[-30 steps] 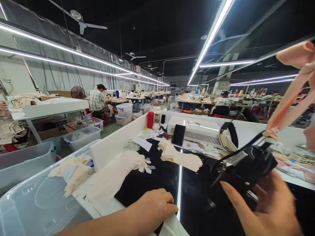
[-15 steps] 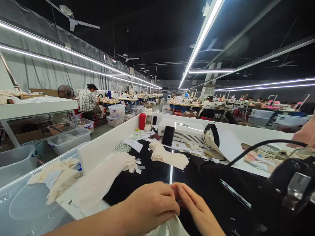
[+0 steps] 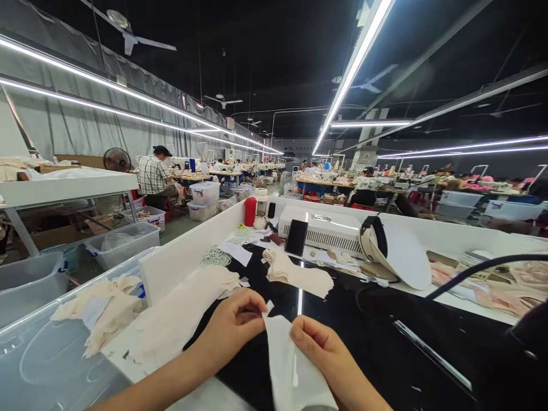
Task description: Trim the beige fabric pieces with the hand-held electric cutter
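Meanwhile both hands, left (image 3: 231,325) and right (image 3: 327,348), pinch a white fabric piece (image 3: 291,365) beside a clear bin (image 3: 43,348) holding cream scraps (image 3: 103,308).

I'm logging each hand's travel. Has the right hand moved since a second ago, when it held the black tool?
Yes. The right hand has moved left, away from the black cable, and now pinches the white fabric piece beside the left hand.

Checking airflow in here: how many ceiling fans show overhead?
4, maybe more hidden in the dark: one top left, one mid-ceiling, a small one farther back, and a faint one right of the light strip.
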A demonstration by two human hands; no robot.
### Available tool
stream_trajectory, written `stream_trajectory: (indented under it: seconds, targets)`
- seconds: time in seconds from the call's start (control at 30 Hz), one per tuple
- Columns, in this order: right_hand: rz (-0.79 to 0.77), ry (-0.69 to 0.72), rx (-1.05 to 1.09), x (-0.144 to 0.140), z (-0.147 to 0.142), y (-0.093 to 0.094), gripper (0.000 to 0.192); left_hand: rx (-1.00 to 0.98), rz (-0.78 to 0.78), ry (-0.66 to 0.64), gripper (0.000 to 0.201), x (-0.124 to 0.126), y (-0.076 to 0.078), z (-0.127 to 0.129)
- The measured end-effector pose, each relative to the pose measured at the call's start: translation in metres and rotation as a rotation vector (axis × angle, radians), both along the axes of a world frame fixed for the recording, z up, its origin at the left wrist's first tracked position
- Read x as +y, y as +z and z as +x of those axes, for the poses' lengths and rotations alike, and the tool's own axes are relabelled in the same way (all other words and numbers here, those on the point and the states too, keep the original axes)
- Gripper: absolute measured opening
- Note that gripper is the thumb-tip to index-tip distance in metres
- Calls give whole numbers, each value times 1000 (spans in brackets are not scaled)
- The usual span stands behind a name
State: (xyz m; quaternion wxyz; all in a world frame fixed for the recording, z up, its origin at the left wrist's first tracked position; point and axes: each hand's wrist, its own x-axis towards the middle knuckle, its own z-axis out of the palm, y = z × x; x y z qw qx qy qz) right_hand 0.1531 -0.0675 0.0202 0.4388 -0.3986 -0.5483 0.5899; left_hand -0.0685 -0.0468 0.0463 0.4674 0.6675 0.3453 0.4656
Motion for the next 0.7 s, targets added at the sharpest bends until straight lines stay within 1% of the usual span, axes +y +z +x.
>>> stream_trajectory:
  seconds: [0.07, 0.1, 0.13, 0.17, 0.2, 0.27, 0.33, 0.53, 0.6, 0.7]
  targets:
    - [1, -18, -41, 5, -1, 6, 63, -107, -364, -29, 47, 1, -18, 1]
    - [3, -24, -59, 7, -2, 8, 64, -167, -507, -62, 55, 0, -24, 2]
    - [6, -31, -75, 10, -3, 10, 64, -211, -607, -108, 60, -2, -28, 5]
    - [9, -35, -87, 13, -5, 11, 64, -242, -663, -154, 64, -5, -30, 7]
    - [10, -37, -93, 16, -6, 12, 63, -254, -681, -198, 66, -7, -30, 10]
    - [14, -38, -111, 21, -7, 11, 63, -233, -663, -252, 67, -10, -29, 17]
    - [23, -37, -129, 25, -7, 10, 62, -214, -632, -240, 68, -7, -29, 24]
    - [74, -49, -172, 39, -5, 1, 63, -106, -481, 40, 77, 22, -44, 38]
    - [93, -66, -182, 45, -3, -3, 64, -68, -431, 84, 76, 34, -48, 39]
    - [118, -119, -192, 54, 4, -11, 64, -2, -346, 119, 71, 56, -46, 40]
